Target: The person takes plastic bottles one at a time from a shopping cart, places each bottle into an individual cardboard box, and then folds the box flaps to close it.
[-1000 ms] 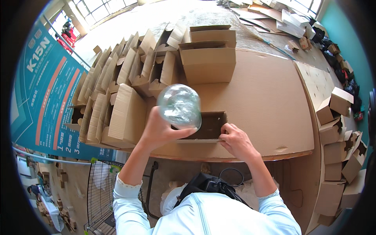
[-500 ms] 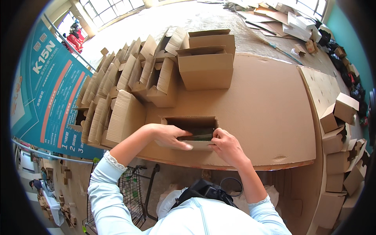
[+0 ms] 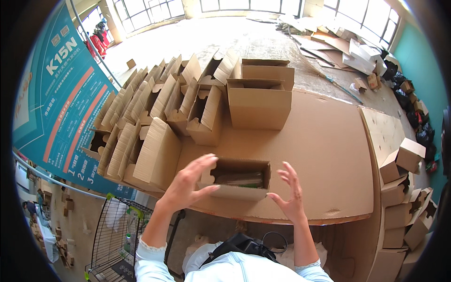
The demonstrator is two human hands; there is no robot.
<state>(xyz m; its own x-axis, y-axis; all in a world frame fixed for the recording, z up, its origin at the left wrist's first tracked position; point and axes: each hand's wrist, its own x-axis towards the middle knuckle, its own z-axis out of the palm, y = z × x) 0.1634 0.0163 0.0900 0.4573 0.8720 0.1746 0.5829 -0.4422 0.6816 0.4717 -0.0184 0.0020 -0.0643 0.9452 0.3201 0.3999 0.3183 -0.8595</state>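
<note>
A small cardboard box with its top open sits on the cardboard-covered table in front of me. Inside lies a flat, shiny item that looks wrapped in clear film, with a bit of green at its edge; its kind I cannot make out. At the box's left end is my left hand, fingers and thumb spread, nothing in it. My right hand is raised by the right end, likewise spread and holding nothing, its thumb close to the front right corner. Whether either thumb touches the box is unclear.
Rows of open, upright cardboard boxes crowd the table's left side. Larger brown boxes stand at the back. A wire cart is below left, beside a teal banner. More boxes line the right side.
Both hands have come out of and off the box, opened, and moved apart to its two ends. The view has shifted, so the whole table appears lower.
</note>
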